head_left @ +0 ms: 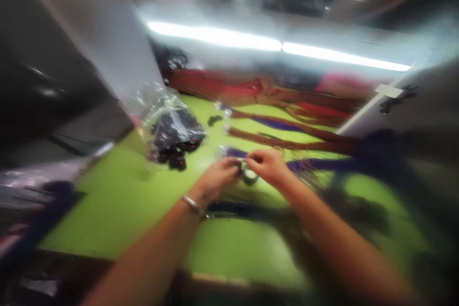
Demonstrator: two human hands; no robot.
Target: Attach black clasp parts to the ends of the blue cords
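My left hand (224, 174), with a metal bracelet at the wrist, is closed in a pinch over the green table. Facing it, my right hand (268, 165) is also pinched, and the fingertips of both nearly meet. Something small and pale (242, 159) shows between them, too blurred to name. Just below the fingertips is a dark ring (250, 175) that looks like a tape roll. Bundles of brown wire (272, 141) and blue wire (308, 165) with whitish ends lie behind and beside the hands. Another dark blue bundle (236, 208) lies in front of them.
A clear plastic bag (175, 126) of black parts stands to the left on the green table (118, 210). Thick red-brown wire bundles (222, 87) run along the back beneath a lit tube (215, 36). Upright panels (107, 48) bound the sides. A small dark piece (215, 120) lies behind the hands.
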